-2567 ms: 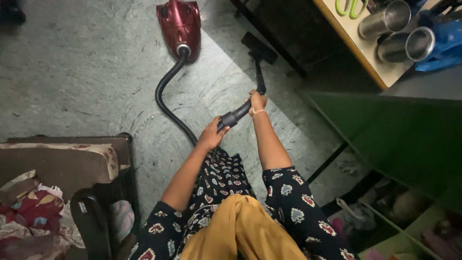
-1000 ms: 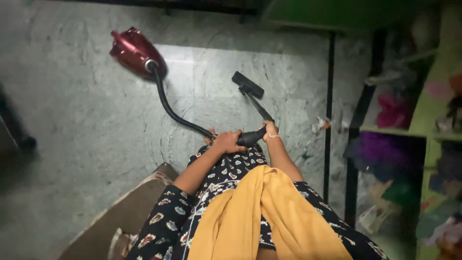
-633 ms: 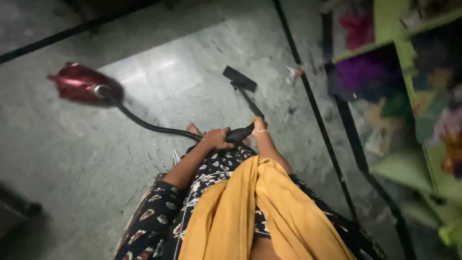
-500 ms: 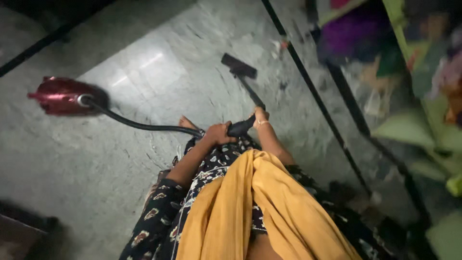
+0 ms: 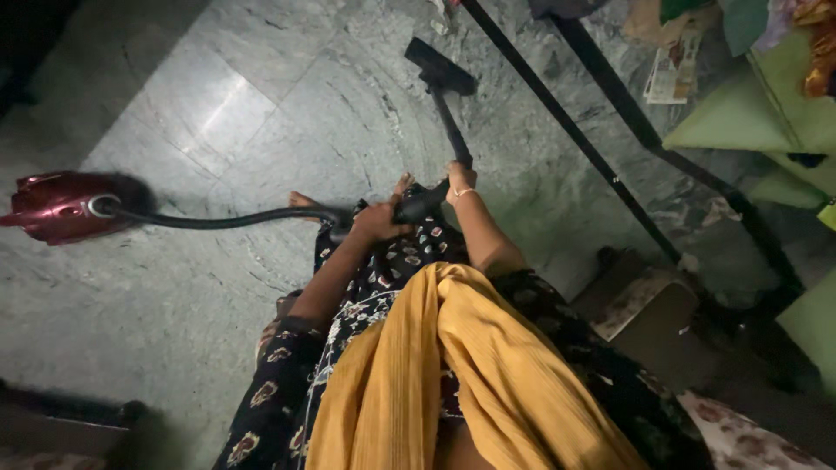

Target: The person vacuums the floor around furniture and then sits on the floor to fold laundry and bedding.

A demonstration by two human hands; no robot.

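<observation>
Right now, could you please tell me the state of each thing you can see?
Left hand: closed on the black hose.
Right hand: gripping the vacuum wand.
Floor nozzle: flat on the marble floor.
Red canister vacuum: resting on the floor, hose attached.

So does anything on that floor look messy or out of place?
Yes, a little: a crumpled paper lies loose on the floor by the green shelves. The red vacuum cleaner, its hose and the floor nozzle look normal.
</observation>
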